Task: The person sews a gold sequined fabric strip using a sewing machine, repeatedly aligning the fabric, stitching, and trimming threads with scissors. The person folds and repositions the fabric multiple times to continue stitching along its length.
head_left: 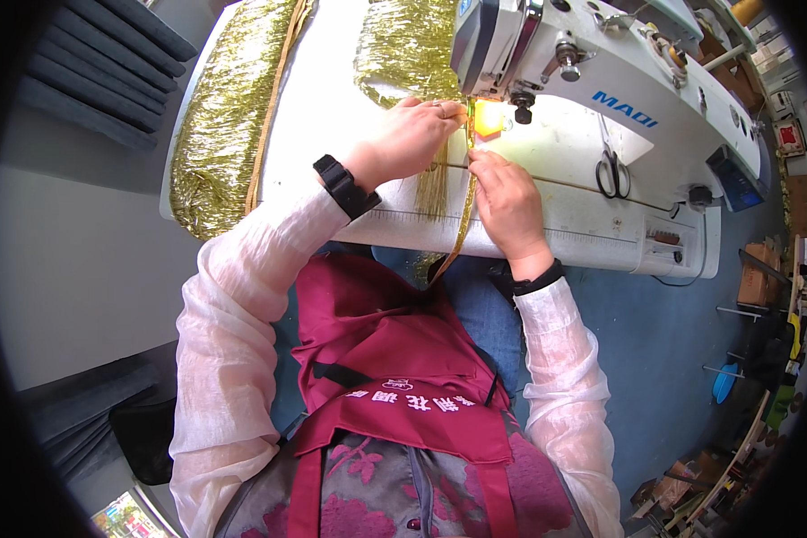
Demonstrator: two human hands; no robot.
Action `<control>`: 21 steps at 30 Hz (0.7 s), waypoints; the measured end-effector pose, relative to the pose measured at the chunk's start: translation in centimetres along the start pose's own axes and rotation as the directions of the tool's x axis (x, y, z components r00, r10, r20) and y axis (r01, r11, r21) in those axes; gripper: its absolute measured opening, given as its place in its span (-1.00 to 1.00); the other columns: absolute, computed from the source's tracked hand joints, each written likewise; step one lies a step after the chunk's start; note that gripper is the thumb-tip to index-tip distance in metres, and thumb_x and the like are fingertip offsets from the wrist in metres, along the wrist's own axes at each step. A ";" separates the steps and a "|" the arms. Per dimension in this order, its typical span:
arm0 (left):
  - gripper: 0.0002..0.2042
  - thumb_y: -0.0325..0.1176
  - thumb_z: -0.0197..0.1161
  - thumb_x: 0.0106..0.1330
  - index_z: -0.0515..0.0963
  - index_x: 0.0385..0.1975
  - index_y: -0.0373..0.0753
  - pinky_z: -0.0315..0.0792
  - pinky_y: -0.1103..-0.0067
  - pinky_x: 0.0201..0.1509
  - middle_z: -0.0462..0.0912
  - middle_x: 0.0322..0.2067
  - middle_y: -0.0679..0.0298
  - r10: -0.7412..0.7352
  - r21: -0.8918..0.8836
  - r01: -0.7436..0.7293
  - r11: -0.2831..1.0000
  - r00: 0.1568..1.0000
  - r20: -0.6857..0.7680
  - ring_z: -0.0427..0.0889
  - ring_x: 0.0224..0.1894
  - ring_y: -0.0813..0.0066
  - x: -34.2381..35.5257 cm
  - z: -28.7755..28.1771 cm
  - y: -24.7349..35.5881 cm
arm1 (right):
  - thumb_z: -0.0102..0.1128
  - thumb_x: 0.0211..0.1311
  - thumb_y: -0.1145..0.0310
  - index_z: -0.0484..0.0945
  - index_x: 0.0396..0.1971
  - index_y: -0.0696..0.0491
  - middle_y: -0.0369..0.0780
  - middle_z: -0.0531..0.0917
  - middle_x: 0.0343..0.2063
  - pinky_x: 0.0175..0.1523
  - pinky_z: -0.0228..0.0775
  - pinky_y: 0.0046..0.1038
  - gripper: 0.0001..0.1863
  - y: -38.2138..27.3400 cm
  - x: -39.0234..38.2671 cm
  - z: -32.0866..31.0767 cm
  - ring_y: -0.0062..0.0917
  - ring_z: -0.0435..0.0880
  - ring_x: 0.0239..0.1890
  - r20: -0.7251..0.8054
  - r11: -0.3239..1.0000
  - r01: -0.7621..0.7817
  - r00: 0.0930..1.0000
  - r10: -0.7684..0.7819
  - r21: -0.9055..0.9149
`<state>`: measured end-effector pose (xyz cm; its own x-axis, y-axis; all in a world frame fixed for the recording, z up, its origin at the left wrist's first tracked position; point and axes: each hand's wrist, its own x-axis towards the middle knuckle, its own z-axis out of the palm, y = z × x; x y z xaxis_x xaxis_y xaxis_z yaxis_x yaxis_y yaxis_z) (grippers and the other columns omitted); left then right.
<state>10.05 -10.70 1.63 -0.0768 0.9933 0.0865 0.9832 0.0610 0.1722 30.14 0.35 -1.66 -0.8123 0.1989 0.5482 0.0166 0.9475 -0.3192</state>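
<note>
A narrow gold trim (465,215) runs from beneath the needle area of a white sewing machine (592,85) over the table's front edge toward my lap. Beside the presser foot, my left hand (414,136) has its fingers closed at the trim's upper part; its fingertips are partly hidden. My right hand (511,202) pinches the trim a little nearer to me, thumb and fingers together. Gold tinsel fringe (407,49) lies behind my left hand, and some thin strands hang below it. The machine's lamp lights the spot by my fingertips.
A thick bundle of gold tinsel (229,108) with a brown edge band lies on the left of the white table (318,85). Black-handled scissors (612,172) rest under the machine arm. Dark grey folded fabric (108,67) stands at the left; boxes (759,273) are at the right.
</note>
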 end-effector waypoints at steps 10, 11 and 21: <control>-0.43 -0.58 0.12 0.22 0.52 0.32 -0.25 0.33 0.41 0.30 0.53 0.34 0.21 0.037 0.025 -0.038 0.999 0.999 0.016 0.56 0.29 0.36 1.2 -0.3 -1.6 | 0.30 0.13 0.53 0.60 -0.13 0.06 -0.22 0.71 0.03 0.20 0.50 -0.28 -0.73 0.1 -0.1 0.0 -0.30 0.68 0.06 0.009 1.000 0.001 1.000 -0.002 0.007; -0.43 -0.58 0.12 0.22 0.52 0.31 -0.25 0.33 0.41 0.30 0.54 0.33 0.21 0.042 0.027 -0.042 0.999 0.999 0.011 0.56 0.29 0.37 1.3 -0.3 -1.7 | 0.30 0.13 0.53 0.60 -0.13 0.06 -0.22 0.71 0.04 0.20 0.50 -0.27 -0.73 0.1 -0.1 0.0 -0.30 0.68 0.07 0.012 1.000 0.002 1.000 -0.002 0.002; -0.57 -0.62 0.09 0.19 0.65 0.07 -0.28 0.47 0.35 0.21 0.64 0.19 0.16 0.014 -0.074 -0.024 0.997 0.991 -0.133 0.66 0.16 0.21 2.7 -0.5 -3.8 | 0.31 0.17 0.49 0.64 -0.14 0.09 -0.21 0.71 0.05 0.23 0.49 -0.27 -0.76 0.0 -0.3 0.3 -0.29 0.67 0.10 0.014 0.999 -0.017 1.000 0.018 -0.027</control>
<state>6.05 -8.30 1.68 -0.0844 0.9721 0.2190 0.9697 0.0296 0.2425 30.18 0.25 -2.05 -0.8200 0.2123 0.5316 0.0463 0.9502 -0.3081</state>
